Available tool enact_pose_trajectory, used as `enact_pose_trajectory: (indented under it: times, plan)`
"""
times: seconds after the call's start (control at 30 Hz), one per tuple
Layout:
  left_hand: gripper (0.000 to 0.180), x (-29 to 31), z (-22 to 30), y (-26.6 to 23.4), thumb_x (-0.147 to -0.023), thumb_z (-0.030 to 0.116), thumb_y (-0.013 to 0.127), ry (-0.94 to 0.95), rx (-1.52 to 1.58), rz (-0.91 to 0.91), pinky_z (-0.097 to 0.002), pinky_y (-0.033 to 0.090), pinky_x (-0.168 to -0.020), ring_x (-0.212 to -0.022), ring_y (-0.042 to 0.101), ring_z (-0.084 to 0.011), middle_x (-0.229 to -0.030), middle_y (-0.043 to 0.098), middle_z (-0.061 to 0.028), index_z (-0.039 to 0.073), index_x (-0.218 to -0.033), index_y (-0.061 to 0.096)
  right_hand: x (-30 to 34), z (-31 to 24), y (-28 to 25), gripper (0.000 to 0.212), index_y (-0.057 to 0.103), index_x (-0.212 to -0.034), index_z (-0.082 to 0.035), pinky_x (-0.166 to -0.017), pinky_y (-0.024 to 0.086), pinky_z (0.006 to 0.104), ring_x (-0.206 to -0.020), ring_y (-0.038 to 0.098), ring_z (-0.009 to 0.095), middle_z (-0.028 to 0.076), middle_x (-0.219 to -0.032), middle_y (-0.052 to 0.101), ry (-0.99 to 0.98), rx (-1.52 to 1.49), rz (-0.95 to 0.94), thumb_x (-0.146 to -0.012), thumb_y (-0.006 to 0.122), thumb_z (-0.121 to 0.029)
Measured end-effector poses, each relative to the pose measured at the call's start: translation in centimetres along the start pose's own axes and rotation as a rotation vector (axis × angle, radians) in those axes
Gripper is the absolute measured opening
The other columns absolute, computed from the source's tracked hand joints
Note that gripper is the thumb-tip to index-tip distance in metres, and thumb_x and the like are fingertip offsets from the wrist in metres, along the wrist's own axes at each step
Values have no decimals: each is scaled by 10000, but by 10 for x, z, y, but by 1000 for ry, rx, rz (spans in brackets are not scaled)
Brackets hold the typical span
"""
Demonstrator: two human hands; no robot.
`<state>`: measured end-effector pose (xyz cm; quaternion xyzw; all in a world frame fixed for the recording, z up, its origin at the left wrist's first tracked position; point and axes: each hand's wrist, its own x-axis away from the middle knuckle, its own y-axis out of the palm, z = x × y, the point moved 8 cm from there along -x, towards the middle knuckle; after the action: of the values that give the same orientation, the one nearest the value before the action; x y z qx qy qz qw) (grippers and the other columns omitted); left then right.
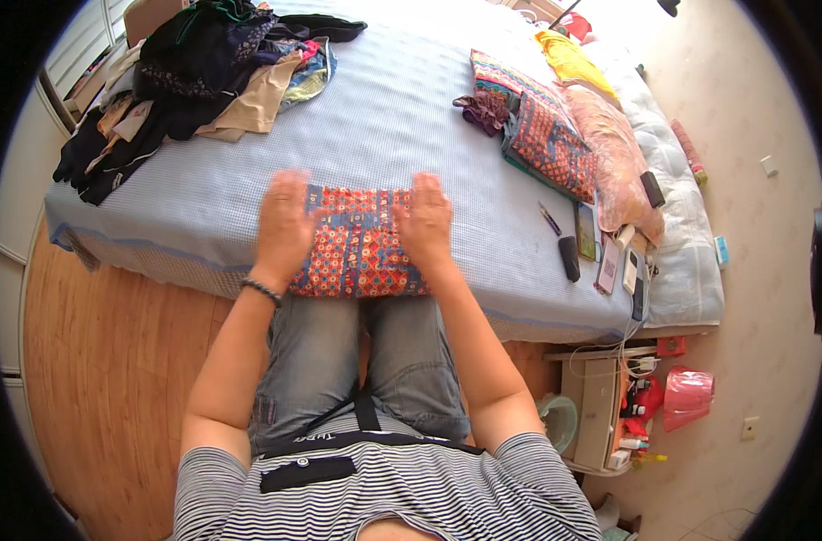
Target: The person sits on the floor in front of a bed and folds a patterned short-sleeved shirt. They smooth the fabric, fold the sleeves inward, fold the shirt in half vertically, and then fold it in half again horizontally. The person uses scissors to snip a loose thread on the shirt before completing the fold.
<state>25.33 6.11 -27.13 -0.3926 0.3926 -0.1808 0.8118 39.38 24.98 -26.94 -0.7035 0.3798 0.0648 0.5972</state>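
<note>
A folded red, orange and blue patterned cloth (352,243) lies flat on the near edge of the bed, just beyond my knees. My left hand (287,221) is at its left side, fingers stretched forward, with a dark bead bracelet on the wrist. On the opposite side, my right hand (424,221) lies over the cloth's right edge, its fingers also stretched out. Both hands are slightly blurred at the fingertips, and neither is wrapped round the fabric. Whether the cloth is a garment I cannot tell.
A loose heap of dark and beige clothes (204,81) covers the bed's far left. Folded patterned clothes (546,144) lie at the right beside a pink pillow (600,144). Nearer are a pen (550,219), a black case (569,259) and phones (607,269). A pink lamp (688,398) stands by the bedside cabinet (596,406).
</note>
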Motion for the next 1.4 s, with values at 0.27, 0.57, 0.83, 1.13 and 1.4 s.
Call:
enact_pose_trajectory:
  times: [0.27,0.57,0.83,1.13,1.4]
  plan:
    - [664,11,1,49,-938,536,418,88,-226,-317,-451,111,-1165,-1432,197,-298,-1528,290,-107,111,-1445,361,24,14,55,723,348,-1441,-43,-1151,126,469,-1438,195,295,131,-1529,287,89,100,-354,-926,409,-546]
    - [623,3,-73,6,-814,534,616,-379,-87,-165,-464,399,-966,-1134,493,-342,-1196,555,-175,-13,-1112,614,28,114,10,477,632,-1028,64,-733,513,364,-838,654,251,192,-932,675,687,-295,-223,-767,736,-322]
    - [225,-45,-40,21,-749,-73,674,-539,1328,-328,-275,550,-681,-725,659,-139,-895,693,-73,-10,-959,624,2,89,20,207,676,-914,17,-717,530,310,-740,655,169,83,-843,698,792,-1230,-309,-709,671,45]
    - [248,-36,16,-90,-661,-126,580,280,726,-33,-312,484,-850,-948,624,-229,-930,673,-67,58,-812,649,-2,40,-112,127,631,-807,-9,-839,498,344,-969,624,237,120,-974,660,-105,-676,67,-712,675,64]
    - [190,20,-5,-25,-806,-12,580,201,291,-83,-413,384,-994,-1101,552,-288,-1093,641,-61,73,-966,637,57,60,-59,230,666,-986,-31,-948,459,381,-1115,583,332,158,-1137,635,35,-339,-20,-772,633,45]
